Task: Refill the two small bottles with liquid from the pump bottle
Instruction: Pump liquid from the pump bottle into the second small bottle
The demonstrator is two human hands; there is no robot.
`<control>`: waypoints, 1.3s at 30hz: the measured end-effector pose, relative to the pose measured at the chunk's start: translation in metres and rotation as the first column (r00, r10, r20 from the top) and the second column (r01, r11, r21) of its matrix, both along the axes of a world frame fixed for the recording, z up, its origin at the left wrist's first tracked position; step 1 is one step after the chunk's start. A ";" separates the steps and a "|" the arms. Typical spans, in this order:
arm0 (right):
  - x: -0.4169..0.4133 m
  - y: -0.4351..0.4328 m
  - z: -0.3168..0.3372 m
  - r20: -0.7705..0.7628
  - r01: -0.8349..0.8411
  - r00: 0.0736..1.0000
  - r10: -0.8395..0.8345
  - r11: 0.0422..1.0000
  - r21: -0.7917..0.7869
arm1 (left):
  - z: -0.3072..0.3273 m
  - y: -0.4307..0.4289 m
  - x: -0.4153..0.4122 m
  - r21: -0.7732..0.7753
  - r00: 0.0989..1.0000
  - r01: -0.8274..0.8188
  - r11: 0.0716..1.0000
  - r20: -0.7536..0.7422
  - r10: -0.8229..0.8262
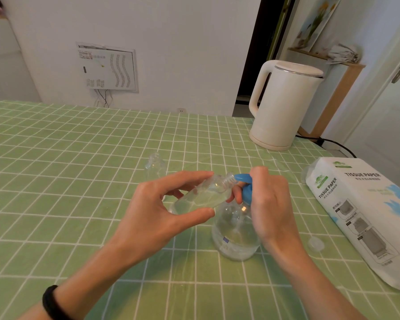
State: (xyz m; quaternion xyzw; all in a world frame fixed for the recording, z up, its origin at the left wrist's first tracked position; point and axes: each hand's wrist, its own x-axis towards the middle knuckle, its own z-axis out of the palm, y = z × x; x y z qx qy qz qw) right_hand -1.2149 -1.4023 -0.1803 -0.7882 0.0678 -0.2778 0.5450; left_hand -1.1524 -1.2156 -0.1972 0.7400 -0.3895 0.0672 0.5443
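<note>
My left hand (157,206) holds a small clear bottle (206,195) tilted, its threaded open neck up against the blue pump nozzle (241,178). There is clear liquid in this bottle. The clear pump bottle (234,234) stands on the green checked tablecloth (79,158). My right hand (269,199) is on its blue pump head, fingers curled over the top and around the collar. A second small clear bottle (155,167) stands upright and uncapped just behind my left hand.
A white electric kettle (284,105) stands at the back right, its black cord trailing off the table. A tissue paper pack (365,215) lies along the right edge. A small clear cap (315,243) rests beside the pack.
</note>
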 end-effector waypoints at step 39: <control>-0.001 0.001 0.000 0.009 0.020 1.000 -0.020 1.000 0.005 | 0.000 0.000 0.001 -0.006 0.999 -0.008 1.000 0.033 0.008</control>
